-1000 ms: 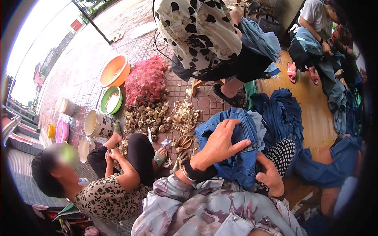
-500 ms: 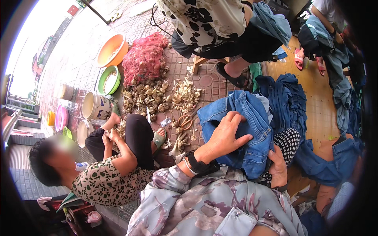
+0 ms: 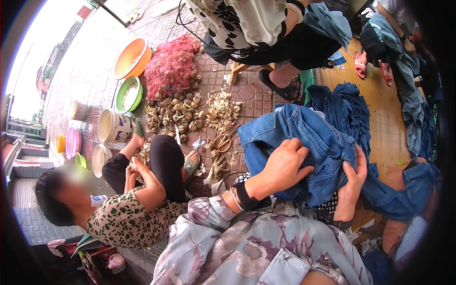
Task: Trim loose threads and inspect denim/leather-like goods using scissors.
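Observation:
A pair of blue jeans [image 3: 266, 137] lies bunched over my lap, its seams and waistband folded together. My left hand [image 3: 285, 164] rests on top of the denim, with bent fingers and the thumb held apart from them. At the right-hand edge of the jeans, my right hand [image 3: 354, 178] grips the waistband between thumb and fingers. Beneath the jeans shows some black-and-white dotted cloth [image 3: 327, 207]. A dark band and a bracelet circle my left wrist.
More dark blue jeans [image 3: 344, 114] are heaped just beyond my lap, beside a wooden board [image 3: 380, 118]. Garlic bulbs [image 3: 173, 111], a red mesh sack [image 3: 171, 66], scissors [image 3: 222, 142], basins and buckets [image 3: 114, 126] stand on the paving. People sit at left, ahead and right.
My right hand has risen along the jeans' right edge and now grips the waistband higher up. The jeans have shifted right and spread, and my left hand has moved slightly right with fingers more bent.

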A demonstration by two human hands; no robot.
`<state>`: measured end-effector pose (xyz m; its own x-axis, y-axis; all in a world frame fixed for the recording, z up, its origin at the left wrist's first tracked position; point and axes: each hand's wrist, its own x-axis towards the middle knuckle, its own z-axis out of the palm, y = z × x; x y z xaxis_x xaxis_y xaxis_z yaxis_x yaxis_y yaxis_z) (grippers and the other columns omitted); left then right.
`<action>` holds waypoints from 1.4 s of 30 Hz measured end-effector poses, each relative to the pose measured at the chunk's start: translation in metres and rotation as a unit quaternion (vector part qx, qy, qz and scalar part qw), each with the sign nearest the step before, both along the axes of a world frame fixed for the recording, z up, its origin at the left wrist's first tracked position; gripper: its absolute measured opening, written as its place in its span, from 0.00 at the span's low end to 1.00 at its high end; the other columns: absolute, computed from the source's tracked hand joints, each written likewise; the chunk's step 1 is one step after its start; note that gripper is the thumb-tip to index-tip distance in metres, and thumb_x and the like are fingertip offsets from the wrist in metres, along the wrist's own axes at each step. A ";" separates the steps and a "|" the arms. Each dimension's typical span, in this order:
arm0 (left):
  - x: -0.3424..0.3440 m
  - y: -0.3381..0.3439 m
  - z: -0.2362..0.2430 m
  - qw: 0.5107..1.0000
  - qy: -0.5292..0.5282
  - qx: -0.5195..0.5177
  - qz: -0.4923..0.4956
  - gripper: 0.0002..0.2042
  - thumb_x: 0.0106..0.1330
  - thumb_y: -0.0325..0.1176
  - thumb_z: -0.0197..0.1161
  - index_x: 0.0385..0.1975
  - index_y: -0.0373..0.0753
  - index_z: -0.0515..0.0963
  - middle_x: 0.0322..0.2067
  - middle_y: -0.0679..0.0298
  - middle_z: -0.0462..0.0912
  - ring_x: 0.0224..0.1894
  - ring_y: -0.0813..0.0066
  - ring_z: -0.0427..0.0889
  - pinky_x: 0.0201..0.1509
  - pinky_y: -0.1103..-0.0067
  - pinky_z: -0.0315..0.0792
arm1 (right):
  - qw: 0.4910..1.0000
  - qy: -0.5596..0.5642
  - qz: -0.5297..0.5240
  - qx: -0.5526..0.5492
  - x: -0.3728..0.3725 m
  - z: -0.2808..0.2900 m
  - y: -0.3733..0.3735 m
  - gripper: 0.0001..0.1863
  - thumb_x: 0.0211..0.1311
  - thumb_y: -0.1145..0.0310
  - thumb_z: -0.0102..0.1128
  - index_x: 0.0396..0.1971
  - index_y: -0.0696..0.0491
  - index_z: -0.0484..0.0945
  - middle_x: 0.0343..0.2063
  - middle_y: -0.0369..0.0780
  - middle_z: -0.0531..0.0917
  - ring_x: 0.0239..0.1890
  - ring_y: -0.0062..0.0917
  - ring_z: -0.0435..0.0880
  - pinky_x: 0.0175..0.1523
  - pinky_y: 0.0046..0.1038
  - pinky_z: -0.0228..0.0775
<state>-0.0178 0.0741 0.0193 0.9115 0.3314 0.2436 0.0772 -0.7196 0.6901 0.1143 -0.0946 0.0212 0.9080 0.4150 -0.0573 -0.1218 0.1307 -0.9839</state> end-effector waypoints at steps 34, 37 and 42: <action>-0.015 0.035 0.025 0.995 -0.090 -0.048 0.007 0.21 0.49 0.26 0.68 0.45 0.35 0.73 0.46 0.53 0.74 0.50 0.52 0.73 0.50 0.67 0.71 | 0.846 -0.451 0.185 -0.215 -0.047 0.060 -0.018 0.17 0.47 0.80 0.59 0.41 0.58 0.78 0.31 0.44 0.81 0.29 0.34 0.76 0.36 0.30 0.68; -0.006 0.038 0.030 0.992 -0.128 -0.002 0.011 0.33 0.45 0.24 0.68 0.56 0.39 0.67 0.54 0.53 0.68 0.56 0.50 0.68 0.58 0.65 0.67 | 0.846 -0.455 0.219 -0.172 -0.052 0.064 -0.013 0.18 0.45 0.81 0.59 0.41 0.58 0.78 0.33 0.44 0.81 0.28 0.34 0.77 0.36 0.30 0.68; 0.009 0.031 0.022 0.993 -0.065 0.074 -0.063 0.30 0.40 0.24 0.67 0.49 0.42 0.71 0.53 0.55 0.70 0.62 0.53 0.63 0.60 0.60 0.61 | 0.893 -0.380 0.202 -0.131 -0.051 0.057 -0.024 0.18 0.44 0.81 0.60 0.39 0.59 0.78 0.32 0.45 0.82 0.29 0.32 0.77 0.37 0.28 0.68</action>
